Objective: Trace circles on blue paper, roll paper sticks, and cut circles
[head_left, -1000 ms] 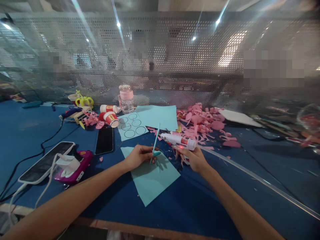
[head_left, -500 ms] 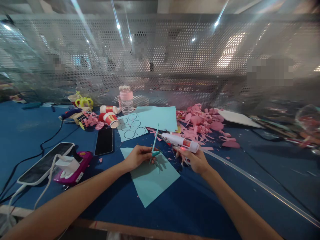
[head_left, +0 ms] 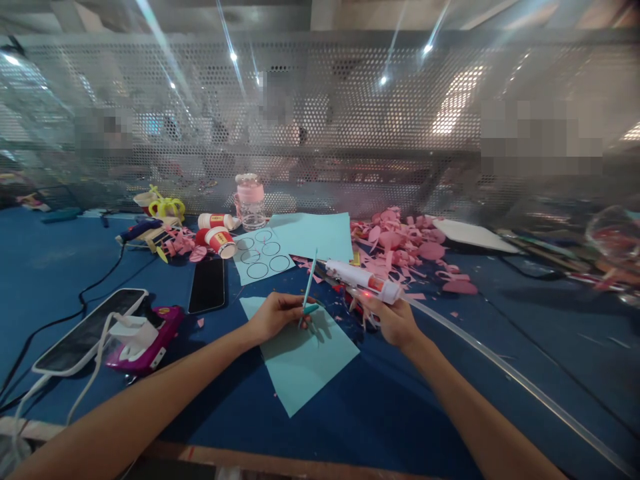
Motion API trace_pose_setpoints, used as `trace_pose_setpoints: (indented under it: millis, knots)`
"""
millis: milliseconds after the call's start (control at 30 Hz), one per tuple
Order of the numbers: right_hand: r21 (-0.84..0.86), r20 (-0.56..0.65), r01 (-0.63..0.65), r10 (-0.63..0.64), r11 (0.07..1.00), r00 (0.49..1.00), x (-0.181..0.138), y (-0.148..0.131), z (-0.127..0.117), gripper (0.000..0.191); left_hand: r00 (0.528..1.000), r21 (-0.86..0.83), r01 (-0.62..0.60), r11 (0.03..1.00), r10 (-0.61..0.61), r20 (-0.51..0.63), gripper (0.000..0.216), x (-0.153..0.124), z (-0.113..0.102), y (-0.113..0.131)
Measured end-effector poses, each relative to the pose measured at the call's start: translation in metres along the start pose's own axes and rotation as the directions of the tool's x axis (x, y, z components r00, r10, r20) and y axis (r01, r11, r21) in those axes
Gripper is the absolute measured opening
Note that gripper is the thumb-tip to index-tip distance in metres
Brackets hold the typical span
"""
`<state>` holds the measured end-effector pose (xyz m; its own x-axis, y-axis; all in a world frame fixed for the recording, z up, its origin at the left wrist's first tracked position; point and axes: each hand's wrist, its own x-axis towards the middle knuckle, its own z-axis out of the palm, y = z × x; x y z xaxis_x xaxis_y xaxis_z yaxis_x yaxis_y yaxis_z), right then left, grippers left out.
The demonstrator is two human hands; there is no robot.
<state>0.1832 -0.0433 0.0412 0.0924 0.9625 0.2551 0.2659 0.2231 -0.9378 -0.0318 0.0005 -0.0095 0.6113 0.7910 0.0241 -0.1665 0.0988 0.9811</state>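
Note:
Between the fingertips of my left hand [head_left: 280,318] stands a thin light-blue paper stick [head_left: 310,280], nearly upright, with a small teal piece [head_left: 311,309] on its lower part. My right hand [head_left: 393,319] is closed around a white hot glue gun [head_left: 363,279], whose red light is lit. Its nozzle points left, just short of the stick and apart from it. A long clear glue stick [head_left: 500,370] runs out of the gun's back towards the lower right. Under my left hand lies a light-blue paper sheet [head_left: 305,373].
Beyond my hands lie a sheet with drawn circles [head_left: 257,271], another blue sheet [head_left: 320,233] and a heap of pink paper cut-outs [head_left: 395,240]. Left are a black phone [head_left: 207,285], a purple power strip [head_left: 145,353], paper cups [head_left: 220,241] and a bottle [head_left: 251,200]. A perforated screen [head_left: 320,133] stands behind.
The glue gun's nozzle has shifted slightly to the right, away from the paper stick. My left hand stays in nearly the same place with the stick. The view has moved a little.

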Motion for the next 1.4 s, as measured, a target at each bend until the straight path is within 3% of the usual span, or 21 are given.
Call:
trace_pose_setpoints:
  millis: [400, 767, 967, 1167, 1400]
  knots:
    - [-0.025, -0.007, 0.108, -0.108, 0.994, 0.994, -0.0027, -0.0053, 0.0003, 0.041, 0.999, -0.005, 0.016, 1.000, -0.016, -0.036, 0.045, -0.0005, 0.0026, 0.0025]
    - [-0.012, 0.000, 0.022, -0.022, 1.000, 1.000, -0.0015, -0.0082, 0.0019, 0.040, 0.999, 0.028, -0.002, 1.000, 0.004, -0.052, 0.047, -0.0008, 0.0033, 0.0034]
    - [0.013, 0.026, 0.045, -0.045, 0.999, 0.999, 0.0004, -0.0038, 0.0010, 0.035, 0.997, 0.092, -0.061, 0.994, 0.064, -0.032, 0.046, -0.0019, 0.0035, 0.0016]
    - [0.040, -0.007, 0.101, -0.101, 0.994, 0.995, -0.0005, -0.0058, 0.0003, 0.032, 0.998, 0.088, -0.028, 0.996, 0.033, -0.050, 0.048, -0.0015, 0.0041, 0.0027]
    - [0.064, 0.002, 0.057, -0.057, 0.996, 0.998, -0.0013, -0.0069, 0.0013, 0.033, 0.998, 0.063, -0.025, 0.998, 0.028, -0.048, 0.046, -0.0017, 0.0048, 0.0033]
